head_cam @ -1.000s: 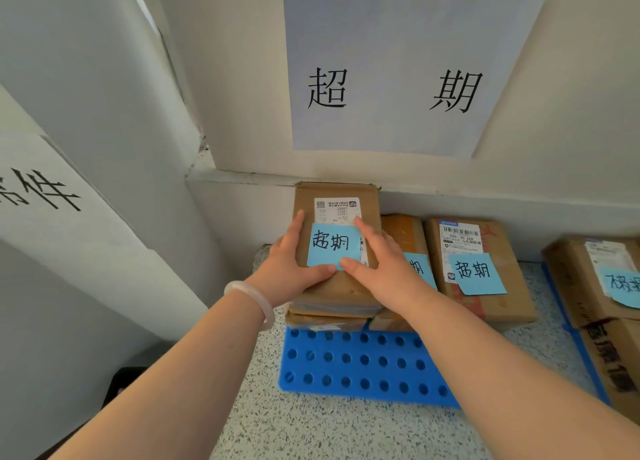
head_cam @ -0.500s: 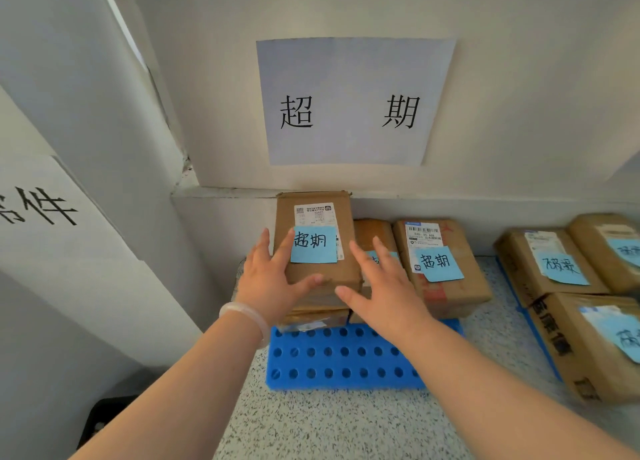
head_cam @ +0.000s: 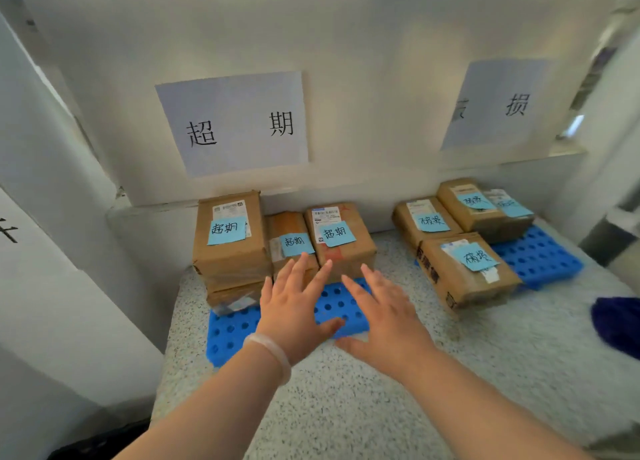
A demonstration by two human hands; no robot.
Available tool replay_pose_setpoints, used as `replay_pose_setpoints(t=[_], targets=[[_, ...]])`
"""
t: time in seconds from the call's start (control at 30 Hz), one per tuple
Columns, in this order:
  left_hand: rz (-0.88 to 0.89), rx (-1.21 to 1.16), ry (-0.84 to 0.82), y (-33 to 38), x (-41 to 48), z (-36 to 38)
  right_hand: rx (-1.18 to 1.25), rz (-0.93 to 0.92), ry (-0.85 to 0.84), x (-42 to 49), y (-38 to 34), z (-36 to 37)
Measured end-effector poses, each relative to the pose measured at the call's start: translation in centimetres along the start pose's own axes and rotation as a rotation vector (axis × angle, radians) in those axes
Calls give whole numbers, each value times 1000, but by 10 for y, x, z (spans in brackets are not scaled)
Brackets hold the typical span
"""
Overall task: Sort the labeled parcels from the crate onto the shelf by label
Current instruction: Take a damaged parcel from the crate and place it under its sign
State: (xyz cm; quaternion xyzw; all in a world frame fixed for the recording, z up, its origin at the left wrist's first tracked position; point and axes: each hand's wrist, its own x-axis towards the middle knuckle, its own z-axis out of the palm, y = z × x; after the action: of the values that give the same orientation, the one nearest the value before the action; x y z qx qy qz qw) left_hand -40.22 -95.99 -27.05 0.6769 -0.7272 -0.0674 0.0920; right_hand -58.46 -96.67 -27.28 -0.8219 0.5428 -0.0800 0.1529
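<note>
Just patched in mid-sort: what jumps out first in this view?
Two open hands, left hand and right hand, hover over the blue pallet at centre. Behind them, brown parcels with blue notes reading 超期 sit under the matching wall sign; a second cluster lies to the right under another sign.

We see two paper sheets stuck on the white wall (head_cam: 363,61): one printed 超期 (head_cam: 235,123), and a blurred one (head_cam: 498,104) to its right that ends in 损. Below each sheet lies a blue perforated pad, the left pad (head_cam: 228,331) and the right pad (head_cam: 540,258). At the right edge we make out a dark blue thing (head_cam: 620,321), too cut off to name.
</note>
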Motion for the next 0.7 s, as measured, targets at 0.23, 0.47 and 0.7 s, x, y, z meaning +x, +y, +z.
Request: replay_pose_setpoints(t=[0.23, 0.47, 0.7], targets=[[248, -23, -75, 170, -36, 26, 4, 255, 42, -150, 96, -45], [663, -110, -186, 403, -97, 60, -6, 685, 203, -353, 204, -95], [960, -134, -216, 552, -155, 96, 28, 990, 352, -494, 258, -100]])
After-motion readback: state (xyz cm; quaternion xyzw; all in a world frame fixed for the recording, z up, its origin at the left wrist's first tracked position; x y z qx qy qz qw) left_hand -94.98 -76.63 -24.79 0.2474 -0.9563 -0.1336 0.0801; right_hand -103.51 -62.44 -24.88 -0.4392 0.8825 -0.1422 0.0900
